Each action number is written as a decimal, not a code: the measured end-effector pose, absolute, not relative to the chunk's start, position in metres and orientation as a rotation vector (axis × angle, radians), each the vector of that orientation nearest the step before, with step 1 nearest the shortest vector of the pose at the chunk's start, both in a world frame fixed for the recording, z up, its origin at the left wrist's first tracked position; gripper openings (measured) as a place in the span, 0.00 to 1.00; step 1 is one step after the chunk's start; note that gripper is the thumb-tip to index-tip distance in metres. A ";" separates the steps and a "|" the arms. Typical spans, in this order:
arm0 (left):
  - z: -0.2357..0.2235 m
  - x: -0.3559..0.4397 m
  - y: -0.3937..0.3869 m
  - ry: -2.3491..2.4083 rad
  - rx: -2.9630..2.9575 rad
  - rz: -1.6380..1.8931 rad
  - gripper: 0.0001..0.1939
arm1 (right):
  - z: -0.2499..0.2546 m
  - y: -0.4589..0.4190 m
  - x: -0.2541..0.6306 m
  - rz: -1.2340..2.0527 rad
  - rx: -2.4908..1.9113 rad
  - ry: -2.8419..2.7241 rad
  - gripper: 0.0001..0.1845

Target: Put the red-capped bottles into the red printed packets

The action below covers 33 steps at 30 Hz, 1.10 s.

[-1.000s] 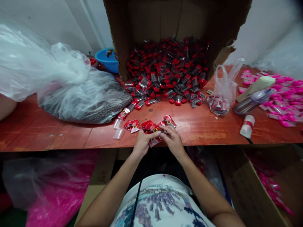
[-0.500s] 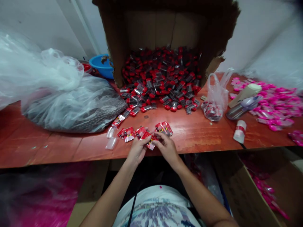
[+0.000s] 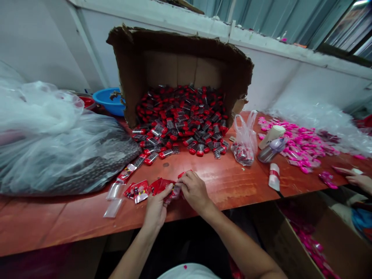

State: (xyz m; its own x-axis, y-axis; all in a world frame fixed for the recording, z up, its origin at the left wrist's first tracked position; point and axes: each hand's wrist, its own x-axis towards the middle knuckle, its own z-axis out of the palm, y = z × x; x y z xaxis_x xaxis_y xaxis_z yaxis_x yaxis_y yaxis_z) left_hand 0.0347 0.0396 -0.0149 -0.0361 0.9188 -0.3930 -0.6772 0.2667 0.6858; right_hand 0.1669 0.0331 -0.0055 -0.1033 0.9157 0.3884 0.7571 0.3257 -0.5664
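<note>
My left hand (image 3: 156,207) is at the table's front edge, its thumb pressed on a small red printed packet (image 3: 168,197) with a clear, shiny part. My right hand (image 3: 195,193) has its fingers curled together at the right end of that packet. A bit of red packet (image 3: 181,175) shows just beyond the right fingers. Left of my hands lie more red printed packets (image 3: 141,190), partly overlapping. Beside them are clear plastic sleeves (image 3: 113,207).
A torn cardboard box (image 3: 242,77) on its side spills small red-capped clear containers (image 3: 200,149). A big plastic bag of dark pieces (image 3: 87,162) lies left. At right are a knotted bag (image 3: 244,153), a bottle (image 3: 269,151), pink pieces (image 3: 305,147) and another person's hand (image 3: 356,178).
The view has tilted up and swung right, bringing in the other person's hand. My right fingers have curled in over the packet, covering most of the red packet to its right.
</note>
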 end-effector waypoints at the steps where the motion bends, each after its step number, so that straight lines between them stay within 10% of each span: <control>1: -0.015 0.034 0.041 0.933 0.321 1.330 0.14 | -0.005 0.037 0.169 0.303 -1.449 -1.947 0.07; 14: -0.008 0.027 0.051 1.028 0.135 1.385 0.06 | -0.042 0.151 0.281 -0.080 -1.763 -2.184 0.22; 33: 0.003 0.050 0.040 0.944 -0.051 1.206 0.08 | -0.007 -0.012 0.168 0.682 -1.269 -1.459 0.19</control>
State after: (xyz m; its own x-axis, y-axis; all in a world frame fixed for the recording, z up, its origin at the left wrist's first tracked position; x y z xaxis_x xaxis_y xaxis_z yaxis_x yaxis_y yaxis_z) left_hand 0.0497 0.0397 0.0035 0.0399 0.7669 -0.6405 -0.8061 0.4034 0.4329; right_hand 0.1679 -0.0124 -0.0072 0.0984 0.9387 0.3305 0.3486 0.2785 -0.8949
